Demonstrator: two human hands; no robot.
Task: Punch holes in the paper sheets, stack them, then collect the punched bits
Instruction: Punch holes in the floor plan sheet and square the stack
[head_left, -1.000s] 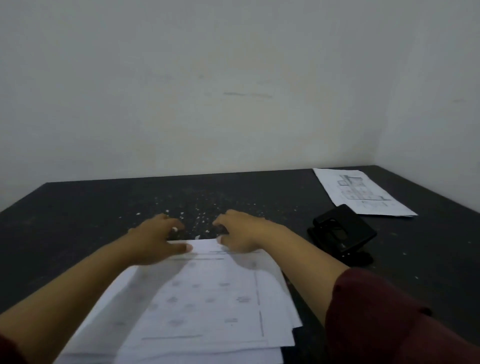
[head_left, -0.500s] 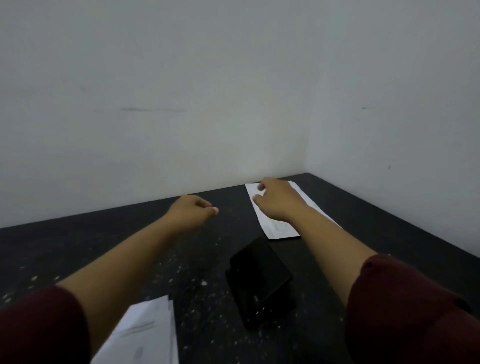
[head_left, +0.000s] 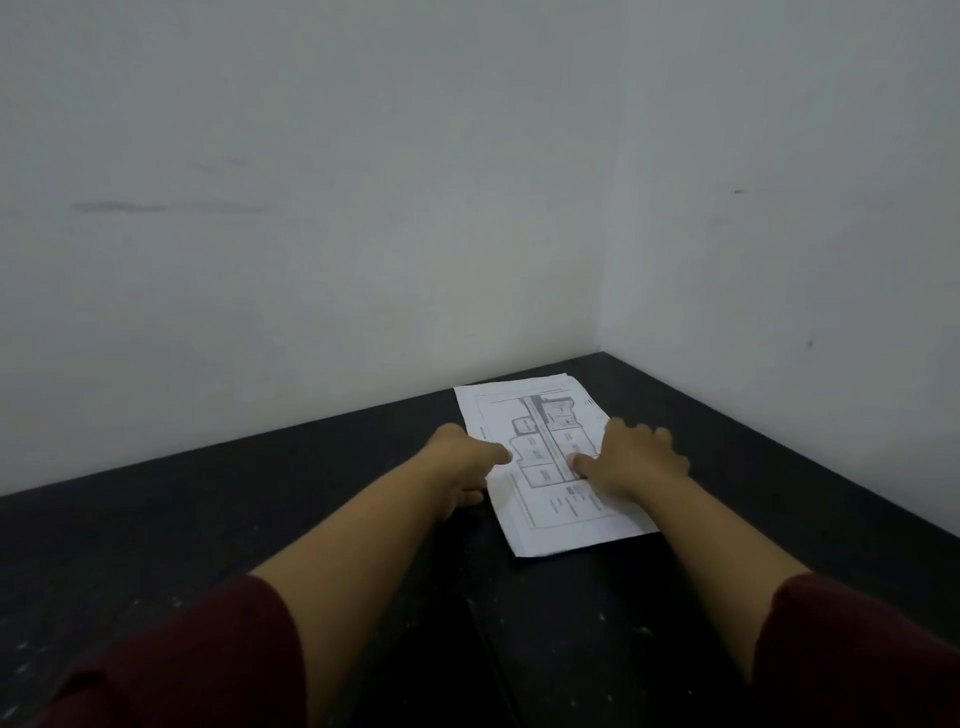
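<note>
A small stack of printed paper sheets (head_left: 540, 441) lies on the black table (head_left: 208, 519), close to the far right corner. My right hand (head_left: 636, 460) rests on the stack's right side, fingers spread and thumb pointing left over the print. My left hand (head_left: 465, 460) touches the stack's left edge: its forefinger reaches onto the top sheet and its thumb lies on the table beside the paper. A few white punched bits (head_left: 644, 631) dot the table near me. The hole punch and the other paper pile are out of sight.
Two white walls meet in a corner (head_left: 600, 343) just behind the sheets, and the table runs right up to them. My dark red sleeves (head_left: 182, 660) fill the bottom of the view.
My view swung right, from the near pile and scattered bits to the corner stack. Both hands reached over to that stack and now touch it; the punch dropped out of view.
</note>
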